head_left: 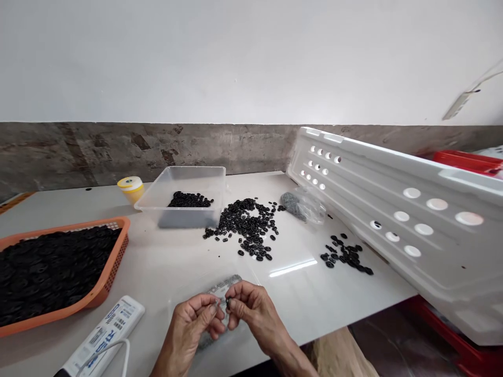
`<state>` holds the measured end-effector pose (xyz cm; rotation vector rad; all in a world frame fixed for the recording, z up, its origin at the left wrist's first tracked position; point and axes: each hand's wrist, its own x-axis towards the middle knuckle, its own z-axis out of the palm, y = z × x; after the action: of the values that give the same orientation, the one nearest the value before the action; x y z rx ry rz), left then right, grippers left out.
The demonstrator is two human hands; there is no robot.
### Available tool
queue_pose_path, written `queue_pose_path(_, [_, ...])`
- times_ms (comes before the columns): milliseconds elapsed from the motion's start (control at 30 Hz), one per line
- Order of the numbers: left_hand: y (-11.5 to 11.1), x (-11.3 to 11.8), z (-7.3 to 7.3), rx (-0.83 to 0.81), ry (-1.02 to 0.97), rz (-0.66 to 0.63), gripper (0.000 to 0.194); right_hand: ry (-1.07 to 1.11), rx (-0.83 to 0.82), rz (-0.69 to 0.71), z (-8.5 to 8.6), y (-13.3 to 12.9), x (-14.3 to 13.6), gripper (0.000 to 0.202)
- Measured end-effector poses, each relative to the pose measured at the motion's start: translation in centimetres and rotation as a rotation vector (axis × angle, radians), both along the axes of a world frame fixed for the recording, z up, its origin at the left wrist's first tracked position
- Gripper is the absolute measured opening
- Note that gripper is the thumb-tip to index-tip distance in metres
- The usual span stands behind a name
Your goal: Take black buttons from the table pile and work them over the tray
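Near the table's front edge, my right hand [251, 310] pinches a small black oval part [228, 302] between thumb and forefinger. Close beside it, my left hand [198, 318] is closed in a pinch too; a tiny light-coloured piece seems to show at its fingertips, too small to name. Both hands are over a clear plastic bag [223, 285] of small grey pieces, partly hidden by them. Beyond lies a loose pile of black oval parts [245, 222]. A translucent bin [184, 217] behind and left of the pile holds more of them.
An orange basket [123, 235] full of black parts stands left, near a white power strip [104, 335]. A yellow-white cup [131, 189] sits by the bin. Right are another clear bag [302, 205], scattered black pieces [348, 254] and a large white plastic crate [373, 183] on its side.
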<state>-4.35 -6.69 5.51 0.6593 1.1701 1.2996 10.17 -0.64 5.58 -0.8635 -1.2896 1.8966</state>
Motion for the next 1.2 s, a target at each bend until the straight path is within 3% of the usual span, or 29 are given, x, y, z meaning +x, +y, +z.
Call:
queue_pose_path(200, [0.3, -0.5, -1.1, 0.001, 0.111, -0.034, 0.031, -0.113, 0.18, -0.074, -1.1, -0.4, -0.2, 0.014])
queue_pose_path(367, [0.6, -0.6, -1.5, 0.036, 0.245, -0.071, 0.034, -0.383, 0.548, -0.03, -0.4, -0.5, -0.5, 0.023])
queue_pose_path(533, [0.6, -0.5, -1.6, 0.034, 0.329, -0.052, 0.027, -0.479, 0.66, -0.036, 0.0, -0.5, -0.9, 0.025])
queue_pose_path(767, [0.9, -0.4, -2.9, 0.046, 0.386, -0.017, 0.029, -0.478, 0.621, -0.066, -0.4, -0.3, -0.9, 0.019])
queue_pose_path(900, [0.6, -0.5, -3.6, 0.072, 0.472, 0.043, 0.024, -0.343, 0.388, -0.045, -0.3, -0.3, -1.2, 0.011])
queue_pose_path(1067, [0.1, -0.4, -3.0, 0.405, 0.856, 0.1, 0.016, -0.297, 0.268, -0.012, -0.8, -0.5, -1.5, 0.006])
queue_pose_path(1200, [0.2, -0.8, -3.2, 0.633, 0.975, 0.088, 0.02, -0.318, 0.262, -0.02, -0.9, -0.5, -1.6, 0.009])
